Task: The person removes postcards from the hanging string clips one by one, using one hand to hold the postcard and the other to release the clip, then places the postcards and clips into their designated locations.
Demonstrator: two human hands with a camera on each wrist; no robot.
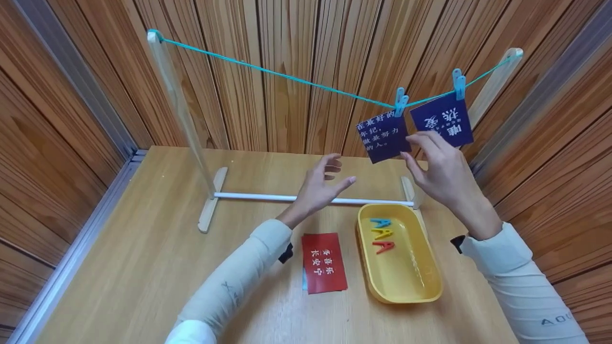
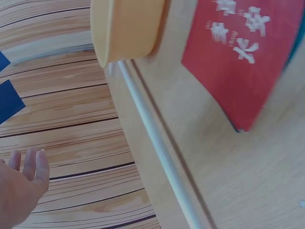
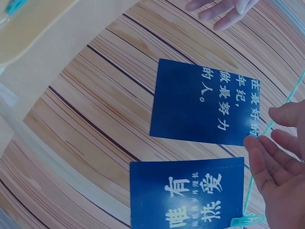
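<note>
Two dark blue cards with white writing hang from a turquoise cord by light blue clothespins. My right hand [image 1: 442,165] is at the right edge of the nearer-to-middle card [image 1: 382,136], thumb and fingertips apart. In the right wrist view its fingers [image 3: 259,164] are by that card's corner; whether they touch it I cannot tell. The other card [image 1: 442,119] hangs just behind this hand under its clothespin [image 1: 459,85]. The first card's clothespin [image 1: 400,102] is over its upper right corner. My left hand [image 1: 318,184] hovers left of the cards, fingers loosely bent, holding nothing.
The cord [image 1: 282,75] sags between two wooden posts, with a white rod [image 1: 256,196] low between them. A yellow tray [image 1: 406,286] holds blue, yellow and red clothespins [image 1: 384,246]. Left of it lies a stack of cards, a red one [image 1: 325,263] on top. Wood-panelled walls stand behind.
</note>
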